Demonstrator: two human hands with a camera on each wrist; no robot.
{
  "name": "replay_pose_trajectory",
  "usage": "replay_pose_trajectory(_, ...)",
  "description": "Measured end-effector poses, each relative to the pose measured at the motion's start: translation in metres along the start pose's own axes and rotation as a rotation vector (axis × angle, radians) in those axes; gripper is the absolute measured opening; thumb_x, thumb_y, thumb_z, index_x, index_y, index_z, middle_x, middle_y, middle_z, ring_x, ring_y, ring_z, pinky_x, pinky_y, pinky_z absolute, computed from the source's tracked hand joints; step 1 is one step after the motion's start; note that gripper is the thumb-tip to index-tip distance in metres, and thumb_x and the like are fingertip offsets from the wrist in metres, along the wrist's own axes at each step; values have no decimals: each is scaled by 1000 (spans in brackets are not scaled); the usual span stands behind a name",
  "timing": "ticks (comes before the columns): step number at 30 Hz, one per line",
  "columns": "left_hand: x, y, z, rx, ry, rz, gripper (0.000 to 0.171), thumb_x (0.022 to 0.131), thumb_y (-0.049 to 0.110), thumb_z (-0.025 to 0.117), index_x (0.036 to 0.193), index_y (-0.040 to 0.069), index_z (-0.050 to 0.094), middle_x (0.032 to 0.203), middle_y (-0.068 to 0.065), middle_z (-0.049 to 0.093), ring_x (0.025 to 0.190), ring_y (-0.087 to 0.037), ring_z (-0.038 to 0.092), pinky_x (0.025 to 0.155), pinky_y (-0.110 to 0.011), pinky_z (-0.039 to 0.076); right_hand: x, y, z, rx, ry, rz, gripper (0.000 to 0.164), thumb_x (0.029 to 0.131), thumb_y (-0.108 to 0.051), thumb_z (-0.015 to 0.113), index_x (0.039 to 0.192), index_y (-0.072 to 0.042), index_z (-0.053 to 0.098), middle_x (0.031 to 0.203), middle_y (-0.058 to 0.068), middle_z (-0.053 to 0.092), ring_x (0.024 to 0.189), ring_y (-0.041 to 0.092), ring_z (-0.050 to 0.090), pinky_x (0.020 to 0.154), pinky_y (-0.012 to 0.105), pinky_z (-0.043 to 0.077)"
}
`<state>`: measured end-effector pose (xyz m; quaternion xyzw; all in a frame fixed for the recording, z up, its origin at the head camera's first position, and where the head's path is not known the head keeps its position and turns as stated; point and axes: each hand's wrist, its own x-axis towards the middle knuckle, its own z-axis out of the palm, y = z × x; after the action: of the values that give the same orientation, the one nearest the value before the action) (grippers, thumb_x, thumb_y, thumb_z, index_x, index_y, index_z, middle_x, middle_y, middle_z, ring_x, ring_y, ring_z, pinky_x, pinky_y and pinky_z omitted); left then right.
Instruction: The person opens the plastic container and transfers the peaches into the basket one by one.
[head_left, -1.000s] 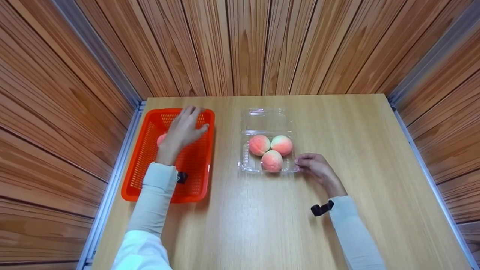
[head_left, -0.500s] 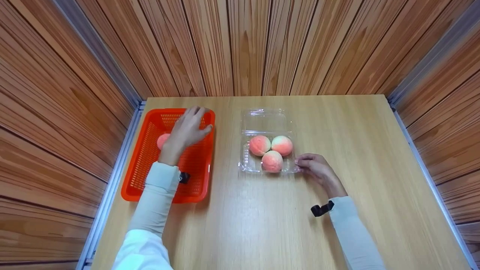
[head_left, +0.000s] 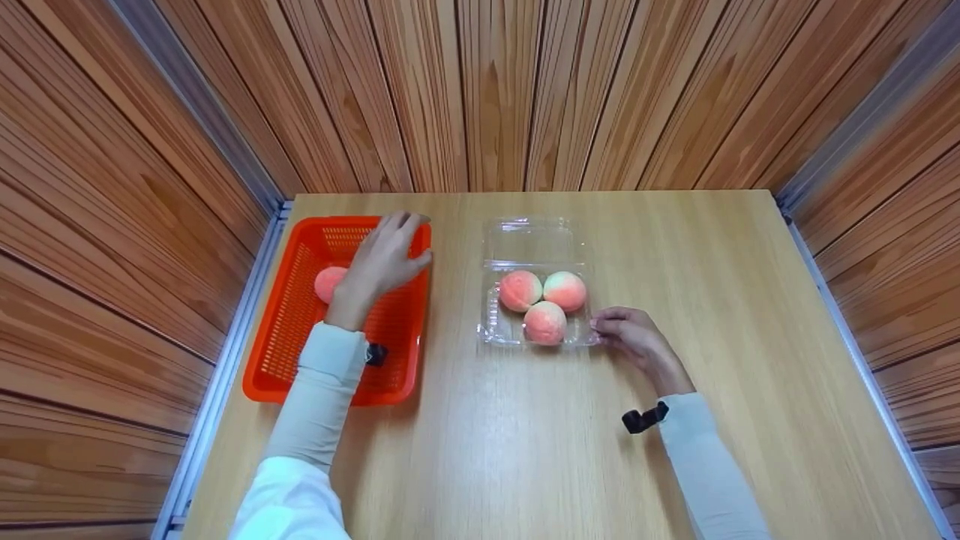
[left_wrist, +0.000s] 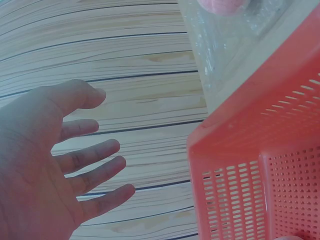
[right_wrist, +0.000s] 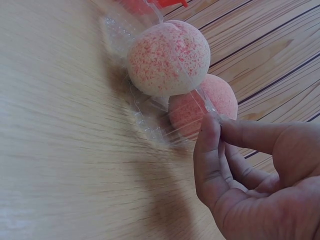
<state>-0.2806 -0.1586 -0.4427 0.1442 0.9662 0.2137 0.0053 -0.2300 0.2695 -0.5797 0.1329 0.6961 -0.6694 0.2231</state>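
My left hand (head_left: 384, 259) is over the far right part of an orange slotted basket (head_left: 259, 367). Its fingers are spread and hold nothing, as the left wrist view shows. One pink peach (head_left: 329, 284) lies in the basket, left of that hand. A clear plastic clamshell box (head_left: 532, 244) lies on the table with its lid folded back. Three peaches sit in its near half: one at left (head_left: 520, 290), one at right (head_left: 565, 291) and one in front (head_left: 545, 323). My right hand (head_left: 636, 341) pinches the box's near right edge between thumb and fingers.
The light wooden table (head_left: 487, 465) bears both containers, basket on the left and box near the middle. Wood-plank walls (head_left: 495, 97) enclose the back and sides, with metal strips (head_left: 217, 352) along the edges.
My left hand has drifted a little to the right over the basket, so more of the peach inside shows. The right hand and the box have stayed put.
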Motion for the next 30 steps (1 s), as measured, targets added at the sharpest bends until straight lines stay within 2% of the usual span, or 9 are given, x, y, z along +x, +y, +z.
replay_pose_trajectory(4, 1, 4, 1, 15, 7, 29, 55, 101, 25, 71, 151, 11, 53, 152, -15, 54, 140, -35, 51, 119, -56, 46, 0, 0, -1, 0, 2, 3, 25, 102, -3, 67, 125, 7, 65, 96, 0, 74, 90, 12, 70, 83, 24, 62)
replay_pose_trajectory(8, 2, 8, 3, 18, 16, 51, 54, 101, 24, 71, 150, 10, 54, 150, -15, 55, 138, -35, 53, 117, -56, 48, -2, -1, -1, 3, 2, 5, 26, 102, -3, 67, 126, 8, 64, 96, 0, 74, 90, 12, 71, 83, 25, 62)
replay_pose_trajectory(16, 3, 12, 7, 27, 11, 46, 53, 100, 23, 71, 149, 12, 54, 149, -14, 56, 137, -32, 53, 117, -52, 49, -5, -2, 0, -22, -6, 15, 38, 103, -5, 66, 137, 12, 59, 101, 1, 74, 93, 13, 71, 87, 27, 62)
replay_pose_trajectory(23, 6, 15, 10, 19, -2, 60, 54, 100, 23, 71, 150, 11, 54, 150, -13, 56, 137, -33, 52, 117, -53, 48, -3, -1, 0, -41, -5, 1, 35, 103, -5, 66, 134, 11, 60, 102, 3, 74, 93, 13, 71, 86, 26, 62)
replay_pose_trajectory(30, 8, 19, 13, 16, -4, 74, 54, 100, 24, 72, 150, 11, 54, 149, -13, 56, 137, -33, 53, 118, -53, 47, -3, -1, 0, -39, 3, 5, 34, 103, -5, 67, 133, 10, 61, 99, 0, 73, 93, 13, 71, 86, 25, 62)
